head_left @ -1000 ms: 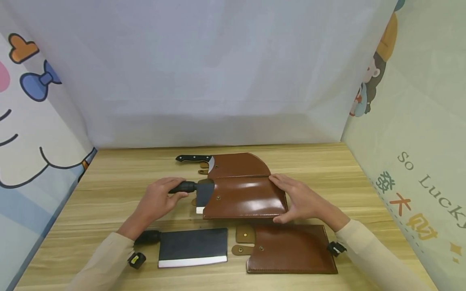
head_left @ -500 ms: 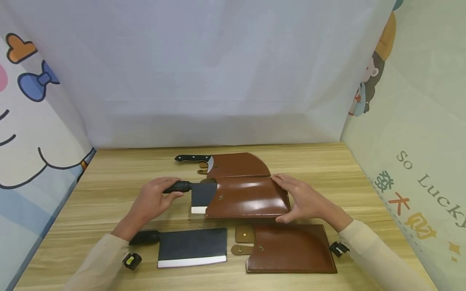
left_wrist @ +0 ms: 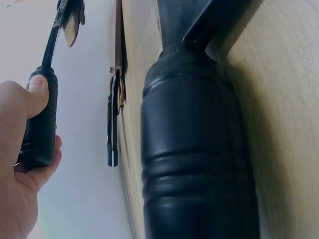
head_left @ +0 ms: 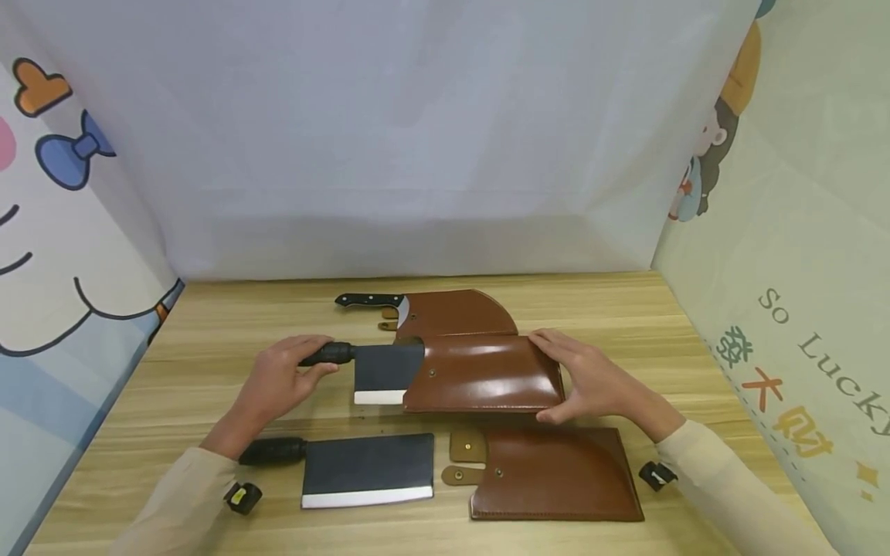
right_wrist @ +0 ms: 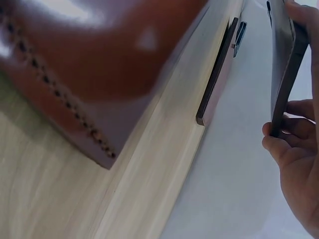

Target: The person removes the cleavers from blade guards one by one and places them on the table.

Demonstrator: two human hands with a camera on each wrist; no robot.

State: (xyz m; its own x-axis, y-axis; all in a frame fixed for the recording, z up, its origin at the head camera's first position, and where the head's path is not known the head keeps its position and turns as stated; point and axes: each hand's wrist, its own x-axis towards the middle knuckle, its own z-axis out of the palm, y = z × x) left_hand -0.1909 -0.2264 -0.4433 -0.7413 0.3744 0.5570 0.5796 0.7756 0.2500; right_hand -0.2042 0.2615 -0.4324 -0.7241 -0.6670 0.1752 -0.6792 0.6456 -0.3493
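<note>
In the head view my left hand (head_left: 278, 382) grips the black handle of a cleaver (head_left: 382, 371). Part of its dark blade, with a pale edge, shows outside a glossy brown leather sheath (head_left: 487, 374); the rest is hidden inside. My right hand (head_left: 594, 378) holds the sheath by its far right end, thumb at the lower corner and fingers at the upper one. Thumb and fingers wrap the handle (left_wrist: 42, 119) in the left wrist view. Seen from the right wrist, the held sheath (right_wrist: 284, 69) is raised off the table.
A second cleaver (head_left: 368, 471) lies bare on the wooden table (head_left: 229, 332) in front, beside another brown sheath (head_left: 563, 475) with unfastened straps. Behind, a sheathed knife (head_left: 459, 309) lies with its black handle pointing left. Fabric walls (head_left: 417, 154) enclose the table.
My left hand has moved left with the cleaver while my right hand and the sheath shifted slightly right. More of the blade shows outside the sheath. The other knives and sheath stayed put.
</note>
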